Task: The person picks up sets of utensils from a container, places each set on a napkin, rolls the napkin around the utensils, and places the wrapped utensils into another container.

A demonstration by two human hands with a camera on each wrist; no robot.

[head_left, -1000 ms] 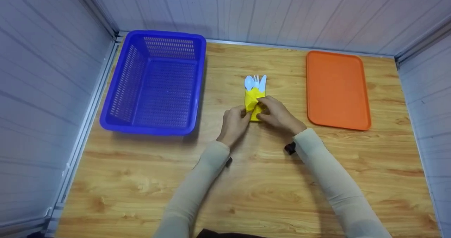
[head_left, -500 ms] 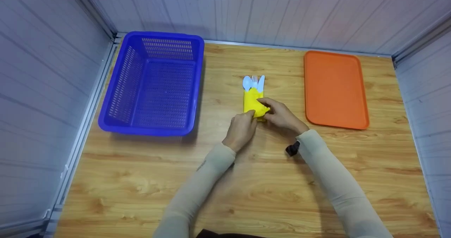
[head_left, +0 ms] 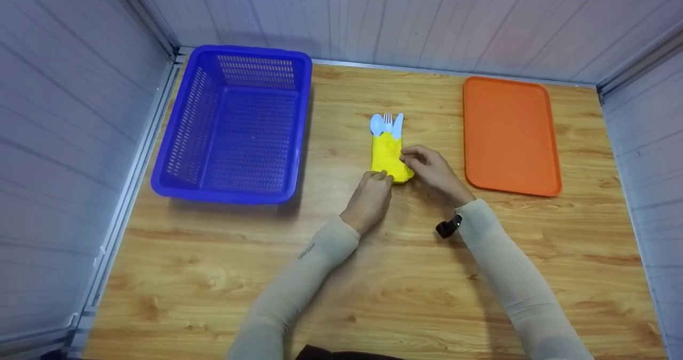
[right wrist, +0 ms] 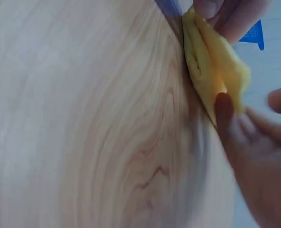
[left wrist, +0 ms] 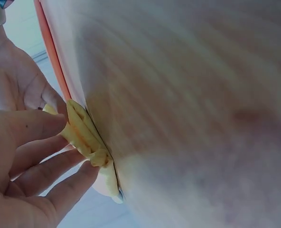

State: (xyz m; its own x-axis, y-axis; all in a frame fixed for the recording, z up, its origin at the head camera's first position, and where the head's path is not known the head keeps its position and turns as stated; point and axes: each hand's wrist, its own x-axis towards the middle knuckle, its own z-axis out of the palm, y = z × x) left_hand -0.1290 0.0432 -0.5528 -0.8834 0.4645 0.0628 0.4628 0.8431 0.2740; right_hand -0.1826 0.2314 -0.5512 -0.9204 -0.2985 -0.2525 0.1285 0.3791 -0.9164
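Note:
A folded yellow napkin (head_left: 387,156) lies on the table in the head view, forming a pocket. From its far end stick the heads of a pale plastic spoon (head_left: 376,124), fork (head_left: 388,122) and knife (head_left: 398,125); their handles are hidden. My left hand (head_left: 368,200) pinches the napkin's near edge, thumb and fingertips on its folds in the left wrist view. At the right edge is my right hand (head_left: 435,172). Its thumb (right wrist: 224,111) and a fingertip grip the cloth beside a raised yellow flap (right wrist: 233,71) in the right wrist view.
A blue perforated plastic basket (head_left: 302,130) stands at the back left. An orange tray (head_left: 509,136) lies to the right. Panelled walls (head_left: 405,24) enclose the wooden table (head_left: 384,290) at the back and both sides.
The napkin's flap has been folded over toward the right and now covers the front. My left hand has shifted right and nearer along the bottom edge; my right hand has drawn back to the right edge.

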